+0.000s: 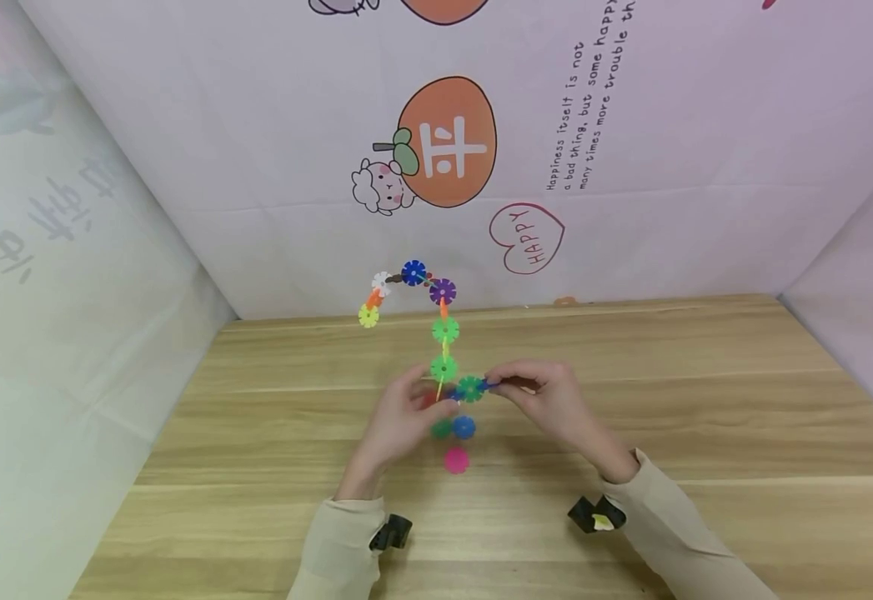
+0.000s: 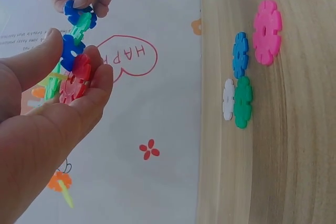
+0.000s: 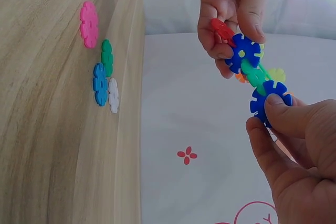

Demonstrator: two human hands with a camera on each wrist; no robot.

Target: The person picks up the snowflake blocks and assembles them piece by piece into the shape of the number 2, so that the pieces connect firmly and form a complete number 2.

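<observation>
Left hand (image 2: 47, 103) pinches the chain's (image 1: 444, 333) red disc (image 2: 76, 80), right hand (image 3: 294, 150) pinches its blue end disc (image 3: 269, 104); only wrist views show a white disc (image 2: 228, 99) on the table (image 1: 706, 433).

Held above the surface (image 1: 256, 433) between both hands (image 1: 398, 421): chain of discs (image 1: 444, 329), rising toward 12 o'clock. Below, toward 6 o'clock, loose discs (image 1: 456, 459) lying flat, close together.

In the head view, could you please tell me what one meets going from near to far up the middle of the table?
Pink piece → loose blue piece → the two hands, left and right, holding the chain's lower end → light green pieces → purple piece → dark blue top piece.
</observation>
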